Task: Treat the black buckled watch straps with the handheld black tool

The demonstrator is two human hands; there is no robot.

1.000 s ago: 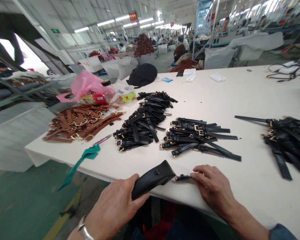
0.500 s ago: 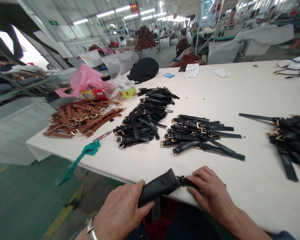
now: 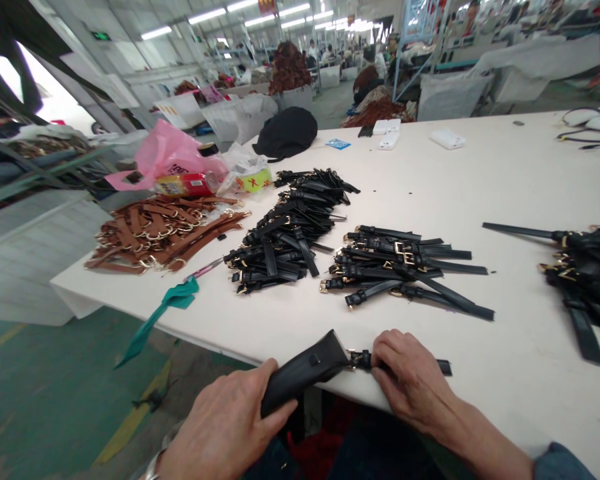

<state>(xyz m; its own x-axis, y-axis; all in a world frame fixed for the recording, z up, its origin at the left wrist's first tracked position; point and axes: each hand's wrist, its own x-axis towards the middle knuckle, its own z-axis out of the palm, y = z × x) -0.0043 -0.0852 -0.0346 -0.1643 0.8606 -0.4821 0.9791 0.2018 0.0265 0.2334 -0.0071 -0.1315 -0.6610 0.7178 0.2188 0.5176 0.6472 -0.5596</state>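
My left hand is closed around a thick black tapered piece with a small square mark on its upper face; its exact kind is unclear. The wide end points up and right, past the table's front edge. Against that end sits the gold buckle of a short black buckle strap. My right hand pinches this strap just behind the buckle, over the tabletop. The strap's cut tail shows beyond the fingers. Farther up the table lies a loose group of black buckle straps.
Other black strap piles lie at centre and far right. Brown straps with metal rings are at the left, beside a pink bag. Pink-handled scissors and a teal cloth strip are at the front edge.
Both hands have shifted slightly left, with the black piece and the strap. The strap's tail now shows to the right of my right hand. The view has moved a little.
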